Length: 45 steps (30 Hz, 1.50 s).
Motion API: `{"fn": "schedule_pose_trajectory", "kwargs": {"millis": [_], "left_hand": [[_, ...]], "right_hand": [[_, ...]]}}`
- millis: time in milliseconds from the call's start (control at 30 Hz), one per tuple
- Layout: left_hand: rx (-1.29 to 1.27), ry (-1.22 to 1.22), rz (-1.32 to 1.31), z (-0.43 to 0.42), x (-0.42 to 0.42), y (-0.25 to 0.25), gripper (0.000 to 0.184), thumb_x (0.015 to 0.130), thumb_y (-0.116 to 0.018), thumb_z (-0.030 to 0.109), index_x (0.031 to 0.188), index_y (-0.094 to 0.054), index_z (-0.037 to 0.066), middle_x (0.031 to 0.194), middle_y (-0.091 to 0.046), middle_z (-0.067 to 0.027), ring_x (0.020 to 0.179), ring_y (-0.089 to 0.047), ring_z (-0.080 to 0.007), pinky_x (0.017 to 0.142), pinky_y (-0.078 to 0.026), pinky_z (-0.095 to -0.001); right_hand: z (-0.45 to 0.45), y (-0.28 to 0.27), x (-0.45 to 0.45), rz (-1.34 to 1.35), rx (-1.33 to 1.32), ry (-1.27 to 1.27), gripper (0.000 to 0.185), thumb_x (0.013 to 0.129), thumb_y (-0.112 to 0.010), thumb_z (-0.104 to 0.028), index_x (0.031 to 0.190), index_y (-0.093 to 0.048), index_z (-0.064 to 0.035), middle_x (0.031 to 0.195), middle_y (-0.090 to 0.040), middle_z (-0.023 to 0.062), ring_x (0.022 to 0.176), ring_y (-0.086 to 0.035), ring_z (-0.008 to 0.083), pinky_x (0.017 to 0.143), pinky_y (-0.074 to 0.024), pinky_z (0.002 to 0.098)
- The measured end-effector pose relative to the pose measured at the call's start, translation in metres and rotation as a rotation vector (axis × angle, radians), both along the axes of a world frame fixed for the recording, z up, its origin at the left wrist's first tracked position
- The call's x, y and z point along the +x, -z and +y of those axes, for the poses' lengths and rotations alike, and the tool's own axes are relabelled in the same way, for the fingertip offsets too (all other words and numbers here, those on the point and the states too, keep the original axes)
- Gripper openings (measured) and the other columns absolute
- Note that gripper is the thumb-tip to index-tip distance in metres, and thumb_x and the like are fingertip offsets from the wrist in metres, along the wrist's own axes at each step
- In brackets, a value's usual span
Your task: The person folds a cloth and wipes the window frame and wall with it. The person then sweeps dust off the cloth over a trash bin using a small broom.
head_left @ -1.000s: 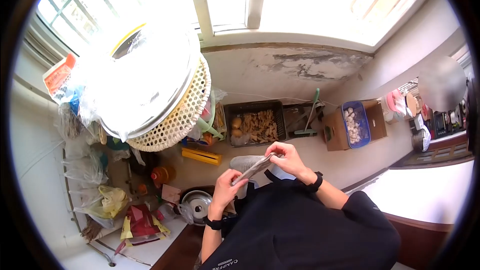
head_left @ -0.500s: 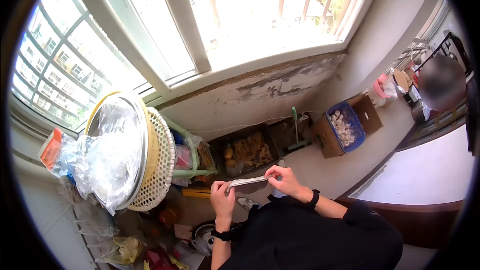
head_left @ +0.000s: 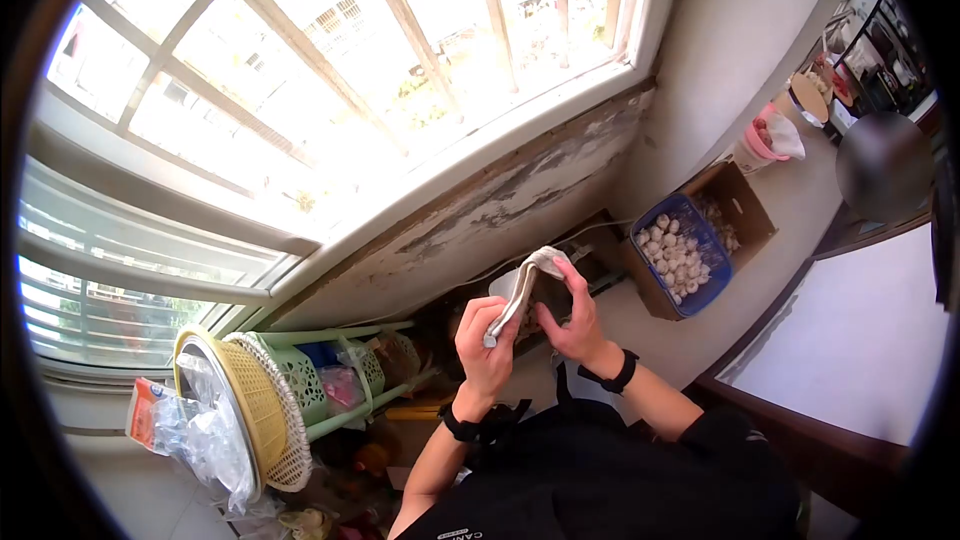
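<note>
A folded whitish cloth [head_left: 524,290] is held up in front of me, slanting from lower left to upper right. My left hand [head_left: 484,348] is closed on its lower end, with the fingers bent over it. At the upper end, my right hand [head_left: 577,322] grips the cloth between fingertips and palm side; its thumb stands apart, lower down. Behind the cloth, a dark crate on the floor is mostly hidden by my hands.
A blue basket [head_left: 716,290] of garlic bulbs sits by a cardboard box [head_left: 752,202] on the right. Beyond stands a pink bucket [head_left: 765,145]. To the left, a green rack [head_left: 302,380] adjoins a yellow basket [head_left: 250,405] and plastic bags [head_left: 215,440]. The barred window [head_left: 400,50] is ahead.
Both hands have risen, and the cloth has gone from nearly level to steeply slanted, its right end higher. My view has shifted, showing more of the barred window.
</note>
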<state>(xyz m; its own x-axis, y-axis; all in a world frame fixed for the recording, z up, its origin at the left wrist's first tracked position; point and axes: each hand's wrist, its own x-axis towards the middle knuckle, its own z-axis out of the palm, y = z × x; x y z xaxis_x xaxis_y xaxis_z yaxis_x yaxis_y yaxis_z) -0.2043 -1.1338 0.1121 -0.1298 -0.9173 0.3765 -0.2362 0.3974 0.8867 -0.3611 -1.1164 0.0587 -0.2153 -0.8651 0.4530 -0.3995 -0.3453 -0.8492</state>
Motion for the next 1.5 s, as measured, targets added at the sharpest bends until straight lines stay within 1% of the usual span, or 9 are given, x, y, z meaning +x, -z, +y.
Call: {"fn": "schedule_pose_trajectory", "kwargs": {"millis": [133, 333, 433, 533, 733, 967, 1133, 1167, 1500], "left_hand": [[-0.062, 0.206, -0.021, -0.041, -0.082, -0.020, 0.020, 0.083, -0.071, -0.003, 0.103, -0.066, -0.002, 0.108, -0.065, -0.0126, 0.092, -0.063, -0.0227, 0.080, -0.050, -0.0311], [-0.354, 0.185, -0.069, -0.077, -0.127, -0.011, 0.091, 0.076, -0.082, 0.034, 0.149, -0.039, 0.001, 0.145, -0.043, -0.0226, 0.135, -0.043, -0.0366, 0.112, -0.035, -0.0483], [0.156, 0.395, 0.248, -0.102, -0.151, 0.041, 0.097, 0.086, -0.072, 0.046, 0.157, -0.020, 0.003, 0.157, -0.032, -0.0187, 0.147, -0.030, -0.0306, 0.118, -0.026, -0.0448], [0.661, 0.597, 0.413, -0.122, -0.181, 0.074, 0.082, 0.095, -0.064, 0.036, 0.158, -0.021, 0.005, 0.157, -0.032, -0.0124, 0.145, -0.032, -0.0244, 0.118, -0.027, -0.0382], [0.502, 0.454, 0.333, -0.165, -0.232, 0.045, 0.072, 0.096, -0.065, 0.028, 0.155, -0.029, 0.009, 0.148, -0.044, -0.0117, 0.134, -0.043, -0.0195, 0.112, -0.033, -0.0344], [0.446, 0.431, 0.040, -0.225, -0.215, 0.054, 0.067, 0.090, -0.077, 0.032, 0.144, -0.048, 0.004, 0.129, -0.061, -0.0106, 0.117, -0.057, -0.0169, 0.100, -0.045, -0.0324], [0.479, 0.314, -0.056, -0.215, -0.142, 0.067, 0.056, 0.090, -0.077, 0.030, 0.134, -0.059, 0.001, 0.120, -0.067, -0.0090, 0.111, -0.060, -0.0141, 0.097, -0.048, -0.0305], [0.473, 0.313, -0.063, -0.211, -0.126, 0.071, 0.056, 0.090, -0.076, 0.029, 0.135, -0.058, 0.000, 0.121, -0.067, -0.0090, 0.111, -0.060, -0.0145, 0.097, -0.047, -0.0303], [0.656, 0.149, 0.309, -0.138, 0.032, 0.081, 0.051, 0.096, -0.070, 0.022, 0.138, -0.054, -0.002, 0.125, -0.065, -0.0077, 0.110, -0.060, -0.0131, 0.093, -0.047, -0.0258]], "right_hand": [[-0.054, 0.013, -0.033, -0.235, -0.144, -0.067, 0.080, 0.095, -0.067, -0.017, 0.157, -0.019, -0.0006, 0.157, -0.034, 0.0194, 0.144, -0.039, 0.0297, 0.118, -0.0328, 0.0405], [-0.076, -0.002, -0.087, -0.954, -0.033, -0.166, 0.047, 0.105, -0.054, -0.026, 0.145, -0.045, -0.0034, 0.142, -0.054, 0.0095, 0.130, -0.053, 0.0206, 0.111, -0.0422, 0.0361], [-0.093, -0.011, -0.121, -1.385, -0.024, -0.254, 0.047, 0.105, -0.053, -0.022, 0.147, -0.043, -0.0031, 0.146, -0.050, 0.0084, 0.130, -0.052, 0.0199, 0.110, -0.0429, 0.0363], [-0.125, -0.018, -0.151, -1.236, 0.050, -0.038, 0.048, 0.106, -0.048, -0.021, 0.149, -0.039, -0.0015, 0.147, -0.049, 0.0087, 0.132, -0.050, 0.0198, 0.112, -0.0406, 0.0344], [-0.228, 0.024, -0.207, -1.246, 0.101, 0.159, 0.042, 0.106, -0.041, -0.020, 0.142, -0.049, -0.0002, 0.135, -0.056, 0.0054, 0.122, -0.054, 0.0154, 0.105, -0.0435, 0.0294], [-0.297, 0.033, -0.179, -0.718, 0.107, 0.333, 0.025, 0.093, -0.046, -0.014, 0.084, -0.054, 0.0074, 0.081, -0.061, 0.0106, 0.076, -0.050, 0.0236, 0.075, -0.0433, 0.0405], [-0.301, 0.069, -0.097, -0.475, 0.162, 0.319, 0.047, 0.093, -0.049, -0.014, 0.132, -0.052, 0.0110, 0.142, -0.049, 0.0336, 0.137, -0.041, 0.0454, 0.116, -0.0288, 0.0404], [-0.297, 0.070, -0.076, -0.418, 0.076, 0.375, 0.038, 0.095, -0.045, -0.010, 0.125, -0.053, 0.0114, 0.128, -0.060, 0.0264, 0.120, -0.054, 0.0343, 0.106, -0.0384, 0.0368], [-0.244, 0.075, 0.107, -0.178, 0.052, 0.288, 0.074, 0.095, -0.054, -0.010, 0.156, -0.015, 0.0049, 0.163, -0.004, 0.0320, 0.151, -0.007, 0.0473, 0.125, -0.0077, 0.0481]]}}
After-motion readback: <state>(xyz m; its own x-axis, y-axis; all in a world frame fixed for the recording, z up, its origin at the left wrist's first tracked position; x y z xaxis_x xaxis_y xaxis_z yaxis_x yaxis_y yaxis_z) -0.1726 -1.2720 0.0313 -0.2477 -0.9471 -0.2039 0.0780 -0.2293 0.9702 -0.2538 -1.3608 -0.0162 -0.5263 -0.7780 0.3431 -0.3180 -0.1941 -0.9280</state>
